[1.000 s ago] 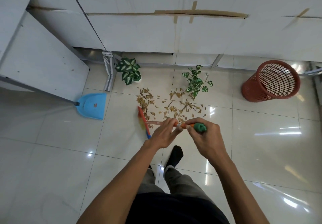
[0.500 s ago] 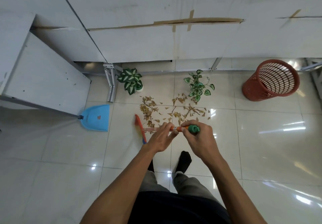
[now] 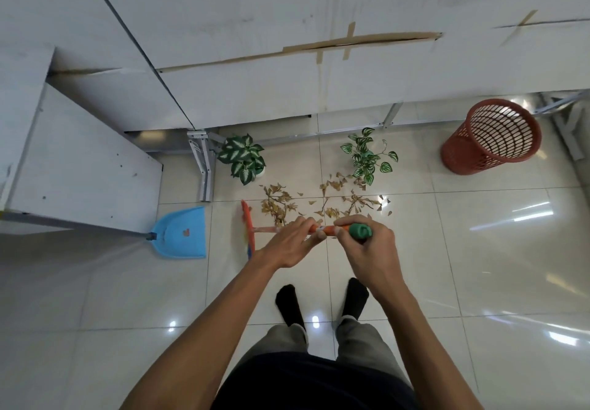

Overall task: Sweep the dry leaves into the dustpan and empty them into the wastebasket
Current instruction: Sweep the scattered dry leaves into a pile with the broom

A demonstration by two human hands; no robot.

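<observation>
Two hands share one broom (image 3: 247,229) in the head view. The right hand (image 3: 367,250) wraps its green-capped end to steer, and the left hand (image 3: 292,243) curls round the orange shaft lower down, likely for leverage. The dry leaves (image 3: 277,205) lie scattered at twelve o'clock from the hands, the bristles just beside them. The blue dustpan (image 3: 183,234) waits at nine o'clock. The red mesh wastebasket (image 3: 491,136) stands well apart at two o'clock.

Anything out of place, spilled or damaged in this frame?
Dry leaves lie scattered on the floor beside the broom. Brown tape patches a long split in the wall panel. Nothing else stands out.
</observation>
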